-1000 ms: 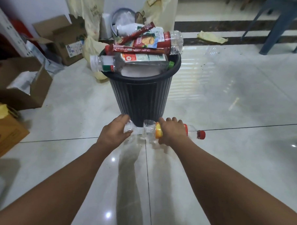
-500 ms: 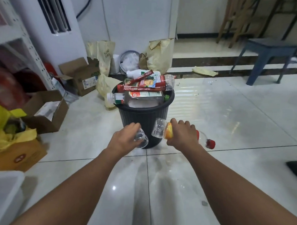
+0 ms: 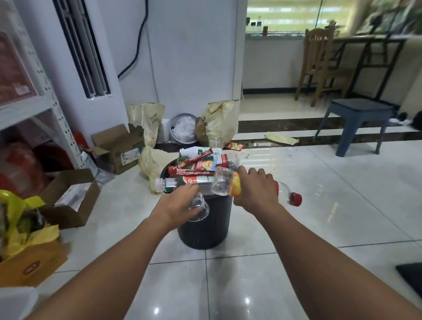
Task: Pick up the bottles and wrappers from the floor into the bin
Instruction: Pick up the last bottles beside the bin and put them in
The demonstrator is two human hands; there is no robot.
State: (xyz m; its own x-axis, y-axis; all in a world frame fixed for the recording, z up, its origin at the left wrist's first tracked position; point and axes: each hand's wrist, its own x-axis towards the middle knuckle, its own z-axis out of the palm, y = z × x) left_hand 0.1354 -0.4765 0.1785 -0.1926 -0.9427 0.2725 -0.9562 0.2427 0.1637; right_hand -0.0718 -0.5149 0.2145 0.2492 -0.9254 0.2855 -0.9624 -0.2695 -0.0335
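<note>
The left hand (image 3: 176,204) curls round a clear plastic bottle (image 3: 199,209), holding it in front of the near rim of the black bin (image 3: 202,229). The bin is heaped above its rim with bottles and red wrappers (image 3: 192,170). The right hand (image 3: 257,193) grips an orange-labelled bottle (image 3: 224,184) crosswise, its clear base over the bin's right edge and its red cap (image 3: 295,198) pointing right. Behind the bin a small red wrapper (image 3: 234,145) lies on the tiled floor (image 3: 323,213), and farther right stands a blue stool (image 3: 359,118)
</note>
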